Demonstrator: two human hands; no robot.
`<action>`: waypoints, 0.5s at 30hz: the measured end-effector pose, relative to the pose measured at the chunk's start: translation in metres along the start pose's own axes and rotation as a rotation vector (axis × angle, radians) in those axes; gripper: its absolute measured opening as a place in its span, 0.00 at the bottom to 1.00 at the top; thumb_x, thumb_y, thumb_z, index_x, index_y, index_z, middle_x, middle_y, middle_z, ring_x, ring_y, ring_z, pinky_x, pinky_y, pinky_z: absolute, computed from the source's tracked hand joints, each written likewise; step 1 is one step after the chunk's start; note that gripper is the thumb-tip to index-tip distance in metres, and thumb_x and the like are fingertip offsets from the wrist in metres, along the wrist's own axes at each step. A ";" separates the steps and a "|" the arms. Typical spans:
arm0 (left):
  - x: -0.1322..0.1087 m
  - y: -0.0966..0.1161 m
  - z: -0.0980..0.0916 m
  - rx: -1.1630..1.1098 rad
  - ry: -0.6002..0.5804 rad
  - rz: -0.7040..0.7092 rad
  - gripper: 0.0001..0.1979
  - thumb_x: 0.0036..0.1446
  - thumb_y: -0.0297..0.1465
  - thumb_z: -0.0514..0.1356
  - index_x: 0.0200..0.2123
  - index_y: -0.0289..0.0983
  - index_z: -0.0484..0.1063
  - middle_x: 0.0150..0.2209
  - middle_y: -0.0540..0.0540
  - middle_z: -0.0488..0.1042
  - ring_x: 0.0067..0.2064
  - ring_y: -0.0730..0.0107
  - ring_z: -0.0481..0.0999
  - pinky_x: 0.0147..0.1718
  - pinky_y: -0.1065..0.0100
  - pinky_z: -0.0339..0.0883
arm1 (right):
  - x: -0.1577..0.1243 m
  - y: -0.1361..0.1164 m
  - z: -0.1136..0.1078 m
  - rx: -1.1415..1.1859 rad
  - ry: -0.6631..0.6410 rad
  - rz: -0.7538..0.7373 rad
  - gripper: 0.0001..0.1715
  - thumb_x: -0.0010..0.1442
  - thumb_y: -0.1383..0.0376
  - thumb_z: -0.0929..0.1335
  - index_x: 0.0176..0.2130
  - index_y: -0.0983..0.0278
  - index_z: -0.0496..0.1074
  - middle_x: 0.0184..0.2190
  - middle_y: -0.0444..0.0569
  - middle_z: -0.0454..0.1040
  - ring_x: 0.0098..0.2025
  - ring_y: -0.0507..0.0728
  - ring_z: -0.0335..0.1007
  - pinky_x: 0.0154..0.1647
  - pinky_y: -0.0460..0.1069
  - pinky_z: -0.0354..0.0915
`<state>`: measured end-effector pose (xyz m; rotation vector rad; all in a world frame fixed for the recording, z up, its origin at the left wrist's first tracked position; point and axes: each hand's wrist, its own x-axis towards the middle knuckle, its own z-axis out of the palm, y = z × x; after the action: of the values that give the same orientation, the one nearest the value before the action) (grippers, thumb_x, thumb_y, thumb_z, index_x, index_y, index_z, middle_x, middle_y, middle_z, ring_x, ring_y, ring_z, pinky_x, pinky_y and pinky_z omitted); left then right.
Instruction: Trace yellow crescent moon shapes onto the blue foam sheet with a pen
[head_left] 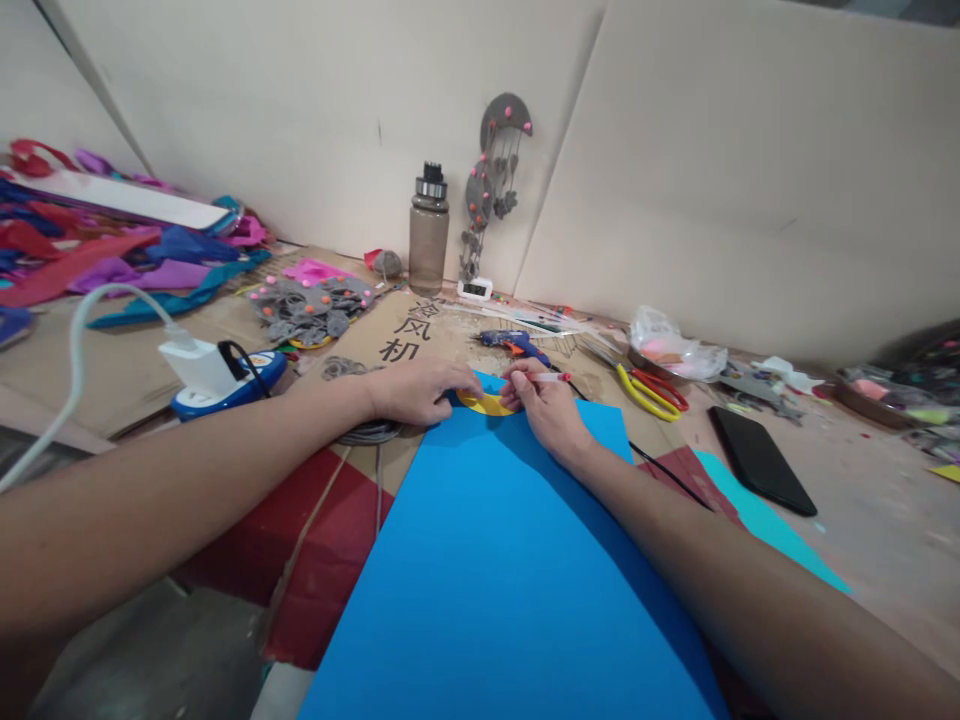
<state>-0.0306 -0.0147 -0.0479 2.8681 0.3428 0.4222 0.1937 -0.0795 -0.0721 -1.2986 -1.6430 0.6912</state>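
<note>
A large blue sheet (480, 560) stretches from the table toward me. On its far end lies a yellow crescent-shaped piece (489, 405), partly covered by my fingers. My left hand (424, 390) holds the left side of that piece down with curled fingers. My right hand (551, 405) grips a slim pen with a red end (553, 377), its tip side close to the crescent's right part. The pen's point is hidden by my fingers.
A blue glue gun (517, 345) lies just beyond my hands. Yellow-handled scissors (645, 395) and a black phone (759, 460) are at the right. A bottle (428, 235) stands at the back. Left are a charger on a blue power strip (225, 375) and grey felt pieces (311, 310).
</note>
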 end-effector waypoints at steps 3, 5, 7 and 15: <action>0.003 0.004 -0.001 0.037 -0.004 0.046 0.26 0.47 0.17 0.53 0.49 0.34 0.75 0.52 0.41 0.76 0.54 0.63 0.73 0.57 0.65 0.62 | 0.001 0.002 0.000 -0.018 0.002 -0.006 0.17 0.66 0.52 0.60 0.40 0.62 0.66 0.30 0.48 0.75 0.29 0.54 0.75 0.35 0.50 0.72; 0.008 0.013 -0.001 0.104 -0.004 0.035 0.23 0.48 0.18 0.54 0.47 0.35 0.76 0.50 0.41 0.77 0.53 0.62 0.74 0.56 0.64 0.64 | 0.001 0.001 0.001 -0.025 0.003 -0.004 0.17 0.66 0.52 0.60 0.40 0.63 0.66 0.30 0.48 0.75 0.29 0.53 0.74 0.34 0.49 0.72; 0.014 0.028 -0.001 0.188 -0.007 -0.020 0.20 0.50 0.20 0.54 0.45 0.34 0.77 0.48 0.40 0.78 0.51 0.59 0.76 0.54 0.62 0.65 | 0.001 -0.001 0.001 -0.029 0.003 0.002 0.16 0.66 0.53 0.59 0.40 0.62 0.66 0.30 0.47 0.75 0.29 0.53 0.74 0.33 0.48 0.71; 0.044 0.110 0.021 0.386 -0.009 -0.342 0.21 0.64 0.36 0.52 0.49 0.26 0.74 0.48 0.30 0.76 0.49 0.49 0.76 0.49 0.53 0.68 | 0.000 -0.002 -0.003 -0.090 0.013 -0.050 0.17 0.66 0.52 0.59 0.39 0.62 0.67 0.29 0.47 0.75 0.31 0.54 0.74 0.36 0.49 0.70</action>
<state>0.0382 -0.1110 -0.0287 3.0799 0.9918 0.3051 0.1952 -0.0809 -0.0691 -1.3180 -1.7067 0.5832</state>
